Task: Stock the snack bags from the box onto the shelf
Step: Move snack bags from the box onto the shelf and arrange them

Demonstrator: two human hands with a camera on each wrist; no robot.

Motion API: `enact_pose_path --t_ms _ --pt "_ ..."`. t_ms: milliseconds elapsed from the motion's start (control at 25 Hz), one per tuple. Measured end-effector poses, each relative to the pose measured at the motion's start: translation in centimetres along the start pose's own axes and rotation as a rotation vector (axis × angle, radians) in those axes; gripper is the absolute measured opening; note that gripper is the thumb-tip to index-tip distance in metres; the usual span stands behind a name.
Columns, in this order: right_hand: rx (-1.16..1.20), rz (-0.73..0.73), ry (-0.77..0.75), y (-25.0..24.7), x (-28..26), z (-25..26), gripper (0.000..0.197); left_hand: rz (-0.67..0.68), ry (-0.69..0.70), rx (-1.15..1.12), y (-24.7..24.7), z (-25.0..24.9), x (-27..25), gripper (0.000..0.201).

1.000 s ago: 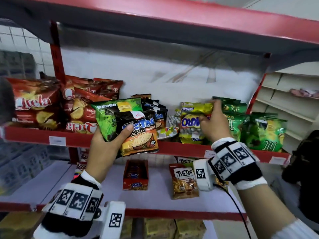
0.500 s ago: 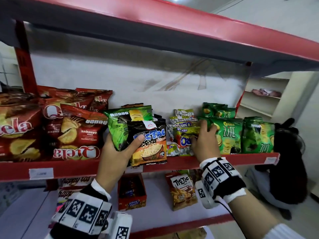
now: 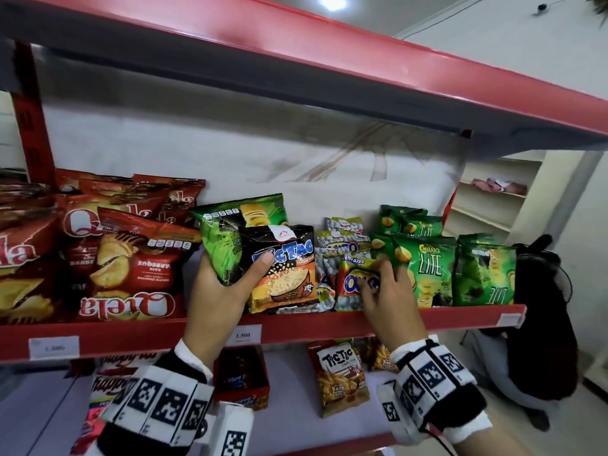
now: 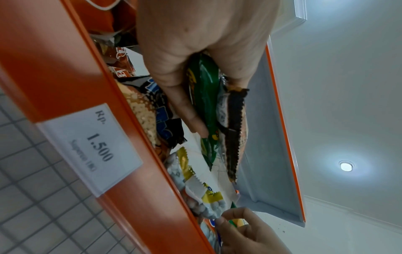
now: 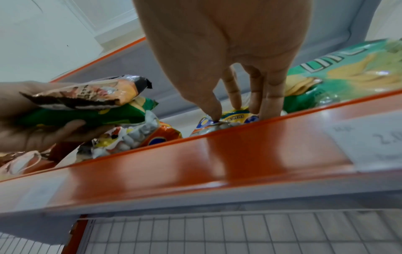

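Note:
My left hand (image 3: 243, 274) grips two snack bags together in front of the middle shelf (image 3: 329, 324): a green Lite bag (image 3: 230, 232) behind and a black-and-orange Tic Tac bag (image 3: 286, 274) in front, thumb across the front one. The left wrist view shows the green bag (image 4: 204, 106) and black-edged bag (image 4: 234, 130) between palm and fingers. My right hand (image 3: 378, 278) pinches a red-and-yellow peanut bag (image 3: 352, 284) standing at the shelf's front. In the right wrist view, thumb and fingers (image 5: 256, 103) close on that peanut bag (image 5: 232, 116).
Red Qtela chip bags (image 3: 125, 281) fill the shelf's left, green Lite bags (image 3: 427, 268) its right, more peanut bags (image 3: 342, 225) behind. The upper shelf (image 3: 329, 77) hangs overhead. Below are a Tic Tic bag (image 3: 342, 376) and red box (image 3: 240, 380). A dark bulky object (image 3: 539, 324) stands right.
My right hand has slid from the peanut bag's top down its front, nearer the shelf's lip. The left hand still holds both bags in about the same place.

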State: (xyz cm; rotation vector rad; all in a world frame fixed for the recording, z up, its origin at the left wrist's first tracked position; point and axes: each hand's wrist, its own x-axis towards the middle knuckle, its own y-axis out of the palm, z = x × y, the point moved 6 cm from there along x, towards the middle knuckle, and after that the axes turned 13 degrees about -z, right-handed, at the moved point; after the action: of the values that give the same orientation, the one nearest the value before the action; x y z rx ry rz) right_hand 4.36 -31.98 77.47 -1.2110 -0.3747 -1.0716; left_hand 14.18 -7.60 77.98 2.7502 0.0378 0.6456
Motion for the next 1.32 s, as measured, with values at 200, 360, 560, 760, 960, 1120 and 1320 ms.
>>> enact_pose_path --t_ms 200,360,560,760,960,1120,1320 --pt "0.023 0.057 0.013 0.3 -0.2 -0.4 0.040 0.016 0.016 -0.014 1.4 -0.4 -0.1 0.065" --pt "0.195 -0.211 -0.133 -3.3 0.4 1.4 0.032 0.056 0.023 0.008 2.6 -0.2 -0.9 0.064" --pt "0.928 0.275 0.304 -4.4 2.9 3.9 0.063 0.156 0.038 0.010 5.0 0.0 -1.8 0.066" --pt "1.002 0.234 0.439 -4.7 4.4 3.9 0.039 0.268 -0.001 -0.074 8.0 0.3 -2.6 0.066" --pt "0.922 0.158 0.410 -7.3 7.6 0.0 0.012 0.394 -0.038 -0.074 12.4 0.7 -5.0 0.075" --pt "0.620 -0.016 0.437 -10.3 13.0 -7.4 0.028 0.331 -0.051 -0.011 14.8 1.0 -5.3 0.046" --pt "0.287 -0.101 0.549 -10.9 19.5 -17.6 0.040 0.258 -0.027 0.092 17.8 2.6 -6.5 0.061"
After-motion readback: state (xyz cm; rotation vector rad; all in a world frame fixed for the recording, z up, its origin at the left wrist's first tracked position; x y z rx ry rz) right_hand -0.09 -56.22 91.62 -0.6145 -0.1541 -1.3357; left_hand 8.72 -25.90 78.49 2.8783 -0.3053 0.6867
